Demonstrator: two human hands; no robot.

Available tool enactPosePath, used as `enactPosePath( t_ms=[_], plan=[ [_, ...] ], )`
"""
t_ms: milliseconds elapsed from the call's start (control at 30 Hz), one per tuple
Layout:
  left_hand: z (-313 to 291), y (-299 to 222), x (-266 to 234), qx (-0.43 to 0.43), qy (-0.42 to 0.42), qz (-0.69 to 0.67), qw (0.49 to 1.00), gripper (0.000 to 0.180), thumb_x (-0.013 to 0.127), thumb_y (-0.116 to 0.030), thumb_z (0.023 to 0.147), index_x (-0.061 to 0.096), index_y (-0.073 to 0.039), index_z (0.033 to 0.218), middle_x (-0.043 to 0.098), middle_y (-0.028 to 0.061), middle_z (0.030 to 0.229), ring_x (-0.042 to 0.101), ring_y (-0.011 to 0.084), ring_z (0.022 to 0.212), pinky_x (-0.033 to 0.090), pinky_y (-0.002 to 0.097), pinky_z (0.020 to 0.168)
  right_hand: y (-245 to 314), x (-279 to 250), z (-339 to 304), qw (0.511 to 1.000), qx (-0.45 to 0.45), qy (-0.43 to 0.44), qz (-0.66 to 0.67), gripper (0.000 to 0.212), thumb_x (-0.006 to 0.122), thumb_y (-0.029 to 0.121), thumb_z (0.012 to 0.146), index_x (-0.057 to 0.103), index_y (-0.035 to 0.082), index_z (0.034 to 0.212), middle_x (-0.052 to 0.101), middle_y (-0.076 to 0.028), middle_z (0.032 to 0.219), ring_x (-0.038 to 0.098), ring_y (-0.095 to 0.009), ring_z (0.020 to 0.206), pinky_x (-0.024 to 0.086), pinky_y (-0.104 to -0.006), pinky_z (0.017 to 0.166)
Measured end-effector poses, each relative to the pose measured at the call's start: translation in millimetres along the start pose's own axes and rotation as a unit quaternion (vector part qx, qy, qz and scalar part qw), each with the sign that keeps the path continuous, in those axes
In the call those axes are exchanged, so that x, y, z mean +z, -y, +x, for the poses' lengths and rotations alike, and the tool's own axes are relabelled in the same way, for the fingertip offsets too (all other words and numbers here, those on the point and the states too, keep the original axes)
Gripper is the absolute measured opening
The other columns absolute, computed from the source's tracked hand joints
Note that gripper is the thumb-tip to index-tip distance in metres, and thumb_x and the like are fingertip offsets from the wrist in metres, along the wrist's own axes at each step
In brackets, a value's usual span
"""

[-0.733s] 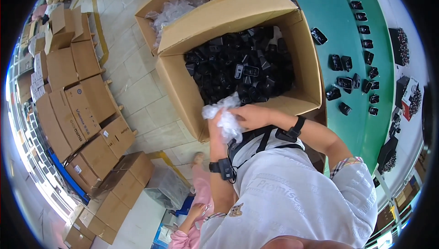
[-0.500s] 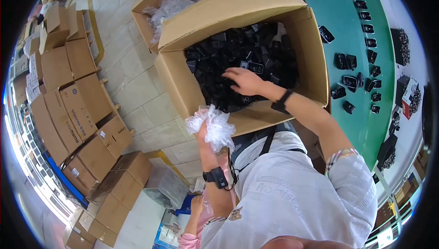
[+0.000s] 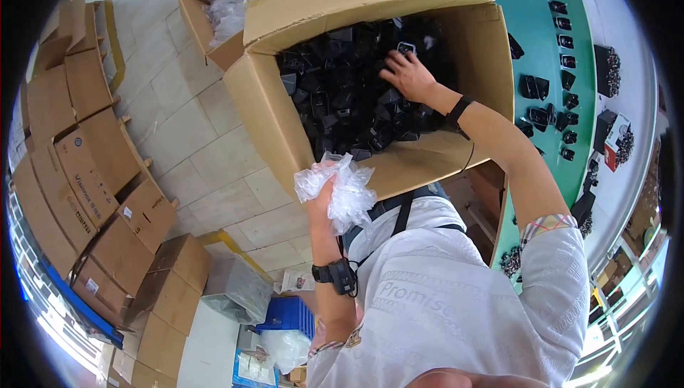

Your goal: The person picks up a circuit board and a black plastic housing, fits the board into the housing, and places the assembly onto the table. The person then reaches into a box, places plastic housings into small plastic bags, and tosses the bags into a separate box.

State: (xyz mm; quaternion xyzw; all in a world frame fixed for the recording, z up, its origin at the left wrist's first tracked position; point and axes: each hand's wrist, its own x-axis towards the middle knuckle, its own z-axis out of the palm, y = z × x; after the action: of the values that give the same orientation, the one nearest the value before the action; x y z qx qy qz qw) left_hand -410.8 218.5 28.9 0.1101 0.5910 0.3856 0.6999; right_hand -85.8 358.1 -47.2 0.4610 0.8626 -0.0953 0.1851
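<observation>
A crumpled bunch of clear plastic bags (image 3: pixel 345 192) is gripped in my left hand (image 3: pixel 324 187), at the near left corner of a large cardboard box (image 3: pixel 267 110). My right hand (image 3: pixel 411 78) is inside that box, palm down over a deep heap of small black plastic cases (image 3: pixel 345 99). Its fingers are apart and touch the heap, with no case plainly held. One black case with a pale rim (image 3: pixel 406 47) lies just beyond the fingertips. Part of the heap is hidden beneath the right hand.
A smaller carton of clear plastic bags (image 3: pixel 246 0) stands at the far left. On the right, a green table (image 3: pixel 531 28) carries rows of black cases. Stacked cartons (image 3: pixel 107 174) line the left side. A blue crate (image 3: pixel 288 314) sits near the lower edge.
My right hand has moved right and farther into the box, over other cases. The left hand still grips the bags. Another person's hand and pink sleeve at lower left have gone from view.
</observation>
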Motion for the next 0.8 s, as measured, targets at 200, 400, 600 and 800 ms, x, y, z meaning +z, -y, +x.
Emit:
enactPosePath(
  t_ms=[200,400,600,800],
  plan=[
    [-9.0,-19.8,9.8,-0.026,0.042,0.019,0.999,0.027,0.064,-0.003,0.085,0.061,-0.002,0.112,0.064,0.0083,0.103,0.063,0.0185,0.092,0.052,0.0308,0.081,26.0,-25.5,6.6,0.982,0.167,0.084,-0.028,0.035,0.063,0.021,0.077,0.066,0.008,0.11,0.052,-0.015,0.126,0.042,-0.031,0.127,0.03,-0.049,0.109],
    [2.5,-13.1,1.6,-0.012,0.135,0.053,0.989,0.029,0.067,-0.006,0.086,0.062,-0.003,0.114,0.063,0.0051,0.108,0.059,0.0156,0.099,0.047,0.0303,0.088,72.0,64.4,-3.2,0.984,-0.079,0.05,0.153,0.038,0.06,0.017,0.081,0.063,0.009,0.118,0.061,-0.01,0.117,0.053,-0.026,0.116,0.041,-0.0393,0.099],
    [-3.4,-16.9,-0.6,-0.055,0.123,0.077,0.988,0.031,0.068,-0.006,0.084,0.062,-0.002,0.114,0.064,0.0055,0.108,0.06,0.0162,0.099,0.047,0.0312,0.088,50.3,50.4,-21.4,0.967,-0.012,0.252,-0.013,0.039,0.061,0.029,0.083,0.06,0.015,0.12,0.062,-0.007,0.122,0.052,-0.024,0.119,0.037,-0.0382,0.097],
    [4.4,-6.7,-10.3,-0.071,0.155,0.097,0.981,0.034,0.07,-0.007,0.083,0.063,-0.002,0.116,0.065,0.0058,0.108,0.06,0.0166,0.1,0.047,0.0313,0.089,-24.9,78.9,-73.2,0.944,0.115,0.278,-0.136,0.026,0.06,0.034,0.087,0.073,0.015,0.099,0.068,-0.003,0.109,0.055,-0.026,0.116,0.034,-0.045,0.1]
  ],
)
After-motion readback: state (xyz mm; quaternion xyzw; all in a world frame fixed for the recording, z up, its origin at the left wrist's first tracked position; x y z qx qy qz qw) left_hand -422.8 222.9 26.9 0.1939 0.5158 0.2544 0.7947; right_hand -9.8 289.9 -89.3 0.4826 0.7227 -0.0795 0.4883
